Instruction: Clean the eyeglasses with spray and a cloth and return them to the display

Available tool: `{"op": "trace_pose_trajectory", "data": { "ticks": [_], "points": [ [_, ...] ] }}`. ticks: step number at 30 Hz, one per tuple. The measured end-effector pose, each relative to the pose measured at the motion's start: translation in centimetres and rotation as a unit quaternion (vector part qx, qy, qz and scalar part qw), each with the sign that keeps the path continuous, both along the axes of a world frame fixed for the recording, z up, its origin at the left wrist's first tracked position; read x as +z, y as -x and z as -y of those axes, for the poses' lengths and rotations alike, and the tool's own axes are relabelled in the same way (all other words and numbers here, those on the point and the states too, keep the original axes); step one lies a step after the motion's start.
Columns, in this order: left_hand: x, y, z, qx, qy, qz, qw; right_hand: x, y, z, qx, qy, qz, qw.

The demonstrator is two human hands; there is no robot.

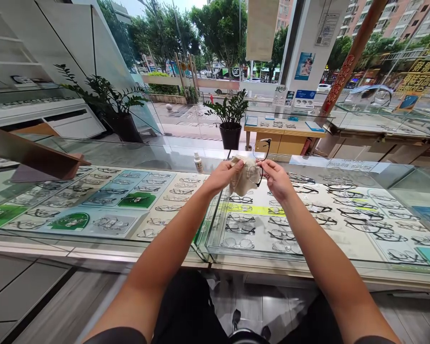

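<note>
Above the glass counter, my left hand (224,176) pinches a beige cloth (241,184) that hangs down in loose folds. My right hand (276,179) grips a pair of dark-framed eyeglasses (261,177) near the middle of the frame, holding them upright on edge. One lens points up and stands free of the cloth. The other lens is lower, up against the cloth, and partly hidden by it. Close beyond my left hand, a small white spray bottle (198,164) stands on the glass top.
Under the glass top (186,248), rows of eyeglasses (240,243) lie on display. A brown slanted board (39,153) juts in at the left. Potted plants (231,136) and a wooden display cabinet (286,142) stand beyond the counter, before the shop window.
</note>
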State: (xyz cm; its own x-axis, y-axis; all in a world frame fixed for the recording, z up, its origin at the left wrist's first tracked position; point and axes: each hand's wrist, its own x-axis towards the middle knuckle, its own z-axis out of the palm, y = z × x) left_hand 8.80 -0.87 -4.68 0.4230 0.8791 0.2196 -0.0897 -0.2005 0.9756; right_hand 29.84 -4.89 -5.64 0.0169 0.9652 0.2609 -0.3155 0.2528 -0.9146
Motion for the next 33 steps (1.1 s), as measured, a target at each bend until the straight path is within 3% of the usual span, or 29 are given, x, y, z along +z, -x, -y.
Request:
{"op": "trace_pose_trajectory", "data": {
  "ticks": [4,10,13,16,23,29,33],
  "points": [
    [-0.4,-0.7,0.4,-0.051,-0.013,-0.028,0.998,-0.4,0.8,-0.3,-0.006,-0.007,-0.029,1.000],
    [-1.2,-1.7,1.0,-0.106,0.049,0.036,0.992,-0.5,1.4,-0.1,0.022,0.008,-0.030,0.999],
    [-1.5,-2.0,1.3,-0.133,0.043,0.060,0.988,-0.4,1.5,0.1,0.026,0.018,-0.045,0.998],
    [-1.7,-2.6,1.7,-0.119,0.024,0.072,0.990,-0.5,2.0,0.3,0.027,0.026,-0.073,0.997],
    [-1.4,-3.7,1.8,0.005,-0.030,0.108,0.994,-0.7,3.0,0.7,0.023,0.043,-0.084,0.995],
    [0.1,-1.3,1.3,-0.118,-0.045,0.016,0.992,-0.2,2.3,0.8,-0.008,0.007,-0.051,0.999],
    [-0.2,-1.5,1.4,-0.067,-0.070,0.025,0.995,-0.2,3.3,1.2,0.009,0.001,-0.075,0.997]
  ]
}}
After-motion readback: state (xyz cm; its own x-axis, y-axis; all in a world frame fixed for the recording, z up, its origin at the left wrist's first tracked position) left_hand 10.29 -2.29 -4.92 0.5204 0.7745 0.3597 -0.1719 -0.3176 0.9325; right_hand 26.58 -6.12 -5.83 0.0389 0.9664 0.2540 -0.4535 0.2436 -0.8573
